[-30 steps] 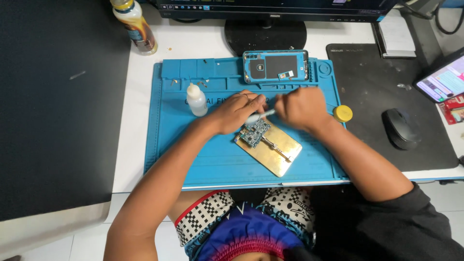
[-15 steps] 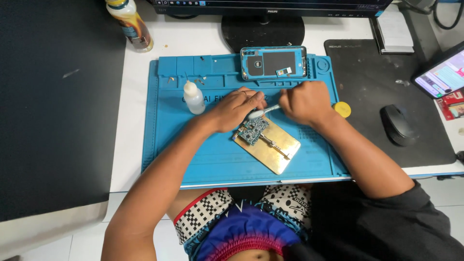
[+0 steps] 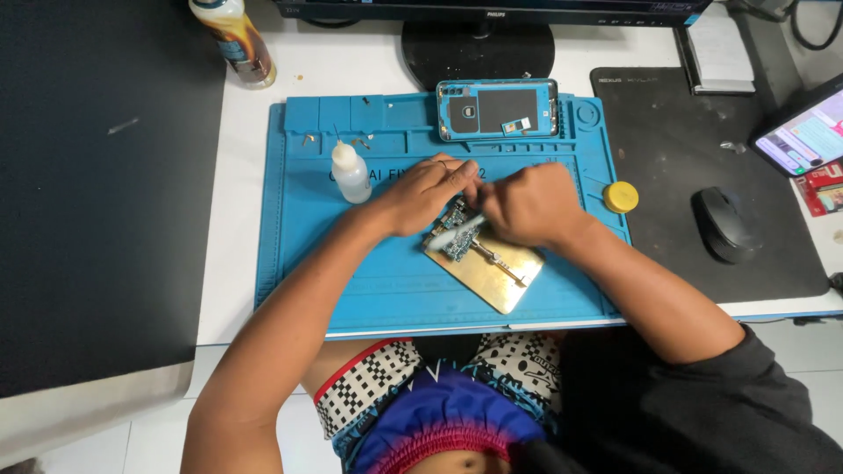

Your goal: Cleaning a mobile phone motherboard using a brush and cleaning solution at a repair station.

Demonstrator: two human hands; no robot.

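on gold holder (image 3: 500,272), green circuit board (image 3: 457,241); right hand (image 3: 527,204) fingers clamped on brush (image 3: 452,233), left hand (image 3: 426,195) fingers together.

The person's left arm (image 3: 290,316) is bare from the hand up to the shoulder at the lower left of the frame. A thin ring sits on a finger of the left hand (image 3: 426,193). The right hand (image 3: 527,204) has no ring that shows. The right arm has a black sleeve (image 3: 746,395) at the lower right. At the bottom middle are shorts (image 3: 439,395) with black and white checks, a red edge, and blue and pink cloth.
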